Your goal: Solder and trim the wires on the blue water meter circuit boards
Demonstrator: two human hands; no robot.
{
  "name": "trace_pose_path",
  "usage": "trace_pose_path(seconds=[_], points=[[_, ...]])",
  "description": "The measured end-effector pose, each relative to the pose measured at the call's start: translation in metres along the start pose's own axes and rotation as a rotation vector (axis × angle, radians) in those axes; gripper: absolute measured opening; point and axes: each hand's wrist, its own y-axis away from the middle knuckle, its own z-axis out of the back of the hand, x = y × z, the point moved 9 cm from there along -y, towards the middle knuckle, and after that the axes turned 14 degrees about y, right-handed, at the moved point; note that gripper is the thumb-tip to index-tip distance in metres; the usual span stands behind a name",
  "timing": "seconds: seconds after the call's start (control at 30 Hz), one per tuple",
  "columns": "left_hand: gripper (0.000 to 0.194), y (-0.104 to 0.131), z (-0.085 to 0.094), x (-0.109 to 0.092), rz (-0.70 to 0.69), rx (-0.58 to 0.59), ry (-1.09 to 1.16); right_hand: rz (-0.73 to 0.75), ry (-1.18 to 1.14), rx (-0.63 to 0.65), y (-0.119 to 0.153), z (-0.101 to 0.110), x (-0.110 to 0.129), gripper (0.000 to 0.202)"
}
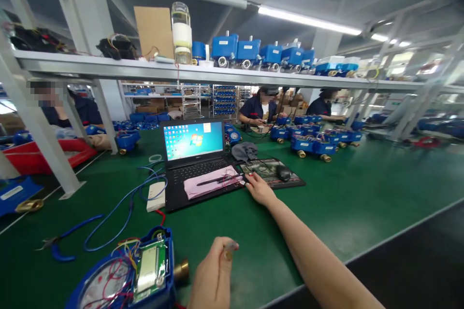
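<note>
My left hand (pixel 213 273) is at the bottom middle with its fingers curled, beside the brass fitting (pixel 181 270) of an open blue meter (pixel 152 270) that shows a small display board and loose red and yellow wires. What that hand holds, if anything, is hidden. Farther forward, my right hand (pixel 260 189) reaches to the right front corner of a black laptop (pixel 181 174). Its fingertips pinch something small and red at the end of thin wires. A pink cloth (pixel 208 182) with a black pen-like tool (pixel 217 180) on it lies across the laptop.
Blue-handled pliers (pixel 60 241), a blue cable (pixel 125 198) and a white box (pixel 156 197) lie left. A mouse (pixel 283 173) rests on a mat beyond my right hand. Several blue meters (pixel 311 145) stand behind. A shelf (pixel 217 75) crosses above; people sit beyond.
</note>
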Motion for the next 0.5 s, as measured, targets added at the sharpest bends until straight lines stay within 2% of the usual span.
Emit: trace_pose_path(seconds=[0.1,0.2,0.33,0.5], points=[[0.044,-0.03,-0.023,0.028,0.059,-0.036,-0.027,-0.019,0.146,-0.006,-0.007,-0.011,-0.019,0.028],[0.035,-0.059,-0.037,0.042,0.074,-0.057,-0.046,-0.078,0.258,-0.008,-0.009,-0.015,-0.034,0.024],[0.024,-0.089,-0.048,0.049,0.083,-0.065,-0.07,-0.207,0.35,-0.034,-0.012,-0.01,-0.051,0.028],[0.028,-0.112,-0.057,0.053,0.018,-0.047,-0.055,-0.287,0.348,-0.073,-0.014,-0.006,-0.063,0.023]])
